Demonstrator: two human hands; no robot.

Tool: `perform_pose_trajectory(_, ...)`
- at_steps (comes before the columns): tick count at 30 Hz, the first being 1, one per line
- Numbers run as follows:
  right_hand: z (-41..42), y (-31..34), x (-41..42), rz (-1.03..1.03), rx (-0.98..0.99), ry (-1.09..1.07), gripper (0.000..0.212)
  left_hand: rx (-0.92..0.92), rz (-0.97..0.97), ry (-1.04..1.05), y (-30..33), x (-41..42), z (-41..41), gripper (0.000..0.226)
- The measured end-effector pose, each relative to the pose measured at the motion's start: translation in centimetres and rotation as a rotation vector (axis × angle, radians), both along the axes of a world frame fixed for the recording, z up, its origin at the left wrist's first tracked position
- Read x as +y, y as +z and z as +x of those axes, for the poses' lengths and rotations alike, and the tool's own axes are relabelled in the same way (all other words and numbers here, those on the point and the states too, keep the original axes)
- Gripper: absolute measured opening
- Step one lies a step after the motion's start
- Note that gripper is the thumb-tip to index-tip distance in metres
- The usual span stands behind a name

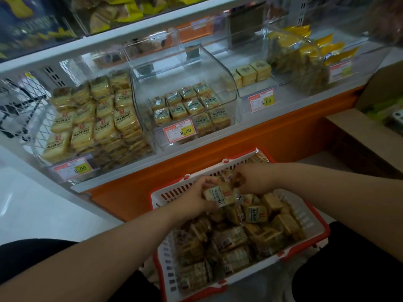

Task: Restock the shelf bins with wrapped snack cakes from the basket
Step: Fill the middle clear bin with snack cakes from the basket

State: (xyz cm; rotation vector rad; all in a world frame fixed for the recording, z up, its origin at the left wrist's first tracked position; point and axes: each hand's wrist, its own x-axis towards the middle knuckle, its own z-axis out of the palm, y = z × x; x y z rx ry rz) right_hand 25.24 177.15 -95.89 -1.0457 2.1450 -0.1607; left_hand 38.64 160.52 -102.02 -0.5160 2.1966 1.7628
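Note:
A white basket (314, 216) with red trim sits low in front of me, full of wrapped snack cakes. Over its far end my left hand (196, 194) grips a pale wrapped cake (220, 194). My right hand (254, 178) pinches a small brown wrapped cake (238, 179) just above it. On the shelf stand clear bins: the left bin (91, 118) is packed high with cakes, the middle bin (185, 105) holds a low layer, and the right bin (250, 73) has a few at the back.
Price tags reading 8.00 (180, 130) hang on the bin fronts. An orange shelf base (218, 149) runs behind the basket. Cardboard boxes (370, 131) stand at the right. A wire rack (24, 105) is at the left, with yellow packets (309, 51) in a far-right bin.

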Motion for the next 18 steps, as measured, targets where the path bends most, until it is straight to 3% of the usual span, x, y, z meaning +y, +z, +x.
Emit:
perform_pose_trajectory(3,0.4,0.9,-0.5,-0.158,-0.269,-0.23,0.045,0.079,-0.042,0.123,3.5,-0.3,-0.2,0.043)
perform_pose_trajectory(6,1.1,2.1,-1.0,-0.441,-0.478,-0.481,0.028,0.13,-0.048,0.208,6.7,-0.9,-0.8,0.031)
perform_pose_trajectory(13,-0.2,6.8,-3.6,-0.868,-0.647,-0.715,0.026,0.302,-0.158,0.255,13.3,-4.0,-2.3,0.018)
perform_pose_trajectory(18,-1.8,8.7,-6.7,-0.942,-0.639,-0.688,0.027,0.333,-0.182,0.342,15.1,-6.1,-3.2,0.017)
